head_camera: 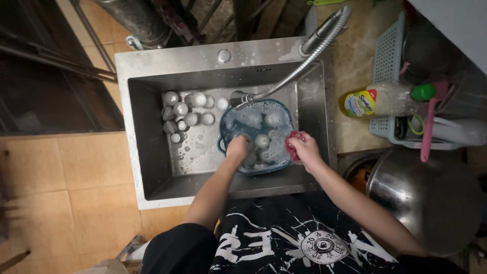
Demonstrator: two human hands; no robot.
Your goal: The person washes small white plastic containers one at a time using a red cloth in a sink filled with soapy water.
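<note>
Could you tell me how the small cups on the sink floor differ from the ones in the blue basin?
The cups on the sink floor lie clustered on bare wet steel, clear of both hands. The cups in the blue basin sit in foamy water, with the left hand among them and the right hand holding a red scrubber at the rim. Both groups look alike: small and pale.

Sink (152, 152): showing grey steel, soap-flecked. Basin (281, 109), near its right edge: showing blue. Scrubber (292, 145): showing red. Cups (185, 114), toward the back left corner: gleaming silver. Bottle (385, 99): showing yellow with green cap. Shirt (284, 238): showing black with white print.
</note>
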